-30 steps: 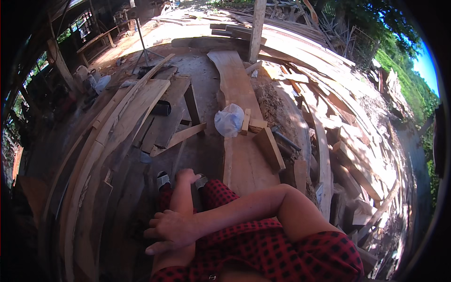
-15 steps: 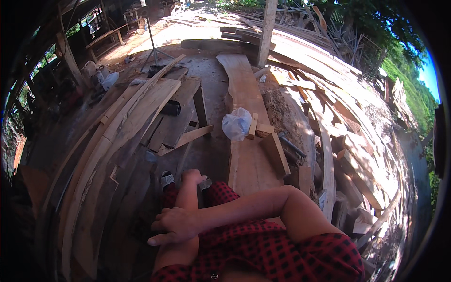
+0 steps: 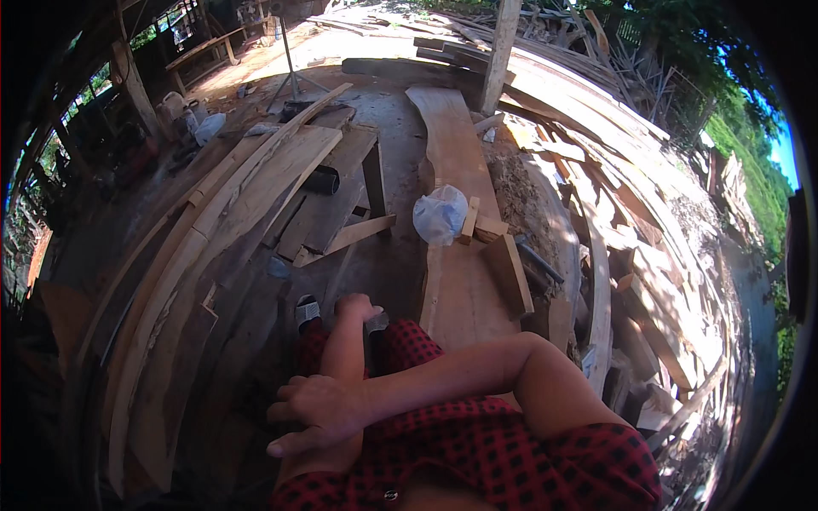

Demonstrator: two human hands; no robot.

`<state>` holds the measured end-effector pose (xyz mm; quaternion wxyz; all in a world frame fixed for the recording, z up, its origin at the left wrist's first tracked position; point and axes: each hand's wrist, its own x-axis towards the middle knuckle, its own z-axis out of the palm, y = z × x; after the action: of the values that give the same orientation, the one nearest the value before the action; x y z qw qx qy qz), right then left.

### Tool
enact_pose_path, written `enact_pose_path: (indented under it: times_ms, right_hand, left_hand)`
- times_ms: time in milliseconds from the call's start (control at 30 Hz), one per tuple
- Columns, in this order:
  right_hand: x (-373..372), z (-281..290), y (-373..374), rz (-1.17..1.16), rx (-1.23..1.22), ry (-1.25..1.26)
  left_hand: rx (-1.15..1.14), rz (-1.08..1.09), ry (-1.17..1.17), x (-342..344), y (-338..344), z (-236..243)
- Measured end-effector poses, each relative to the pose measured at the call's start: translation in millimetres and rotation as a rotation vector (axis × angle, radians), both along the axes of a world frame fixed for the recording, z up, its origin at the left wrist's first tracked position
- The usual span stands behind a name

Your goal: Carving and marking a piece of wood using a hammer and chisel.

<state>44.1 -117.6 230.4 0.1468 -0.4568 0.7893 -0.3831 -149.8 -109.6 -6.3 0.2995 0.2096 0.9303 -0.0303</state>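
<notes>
My left forearm reaches forward between my knees, and my left hand (image 3: 356, 306) hangs over the floor near my feet. Its thumb points right, while its other fingers are hidden from above. My right arm crosses my body, and my right hand (image 3: 317, 415) lies over the left forearm, fingers apart, thumb toward me. No object shows in it. Red-and-black checked clothing (image 3: 477, 443) covers my lap. Ahead on a wide wooden plank (image 3: 464, 294) sit a whitish plastic bag (image 3: 439, 215), small wood blocks (image 3: 469, 221) and an upright board piece (image 3: 509, 274).
Long boards (image 3: 200, 243) lie stacked along the left, beside a low wooden bench (image 3: 341, 183) with a black cylinder (image 3: 321, 180). Scrap timber (image 3: 656, 315) piles up on the right. A post (image 3: 501, 55) rises behind the plank, and a thin stand (image 3: 288, 60) stands at the back left.
The whole view has turned a little, so the plank, bag and bench appear slightly farther right. My arms keep nearly the same crossed pose.
</notes>
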Motion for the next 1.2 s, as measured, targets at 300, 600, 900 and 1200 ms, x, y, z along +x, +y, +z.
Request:
enact_pose_path:
  times_ms: [300,600,900,1200]
  right_hand:
    - [-4,15,42,0.041,-0.477,-0.228]
    - [-19,-161,249,-0.928,0.534,0.092]
    - [-15,-215,390,-1.76,0.792,-0.117]
    - [-27,-251,397,-1.844,0.767,-0.267]
  left_hand:
    - [0.301,-0.061,-0.044,9,13,14]
    - [0.497,0.025,0.111,0,8,43]
    - [0.471,0.009,0.018,4,21,44]
    - [0.446,-0.006,0.007,-6,21,32]
